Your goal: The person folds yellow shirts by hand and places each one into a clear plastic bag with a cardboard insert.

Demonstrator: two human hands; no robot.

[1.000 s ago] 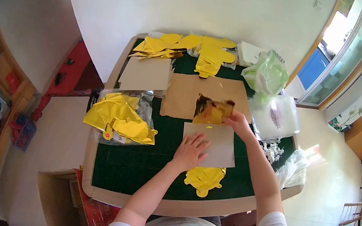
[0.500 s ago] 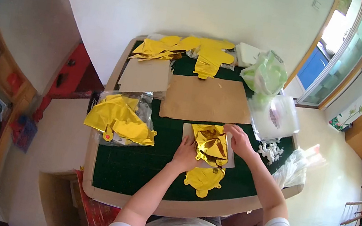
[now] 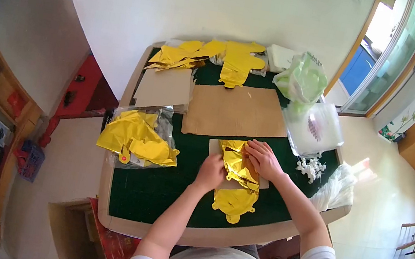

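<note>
A shiny gold foil piece (image 3: 240, 166) lies over a small grey card (image 3: 264, 183) near the front of the green table top, its lower part (image 3: 234, 203) hanging past the card towards my body. My right hand (image 3: 264, 160) rests flat on the foil's upper right, fingers stretched out. At the foil's left edge, my left hand (image 3: 211, 171) has its fingers curled in; whether they pinch the foil or the card is hidden.
Gold foil on a clear bag (image 3: 164, 122) lies at the left. Behind are brown cardboard (image 3: 236, 111), grey card (image 3: 164, 88), more gold foil (image 3: 236, 68) and a green-white bag (image 3: 303, 79). Clear sleeves (image 3: 316, 129), white bits (image 3: 311, 168) and plastic (image 3: 335, 189) are at the right.
My right hand has moved from the foil's upper right corner onto its surface. My left hand has curled its fingers at the left edge. The foil looks flatter, and the view has shifted slightly.
</note>
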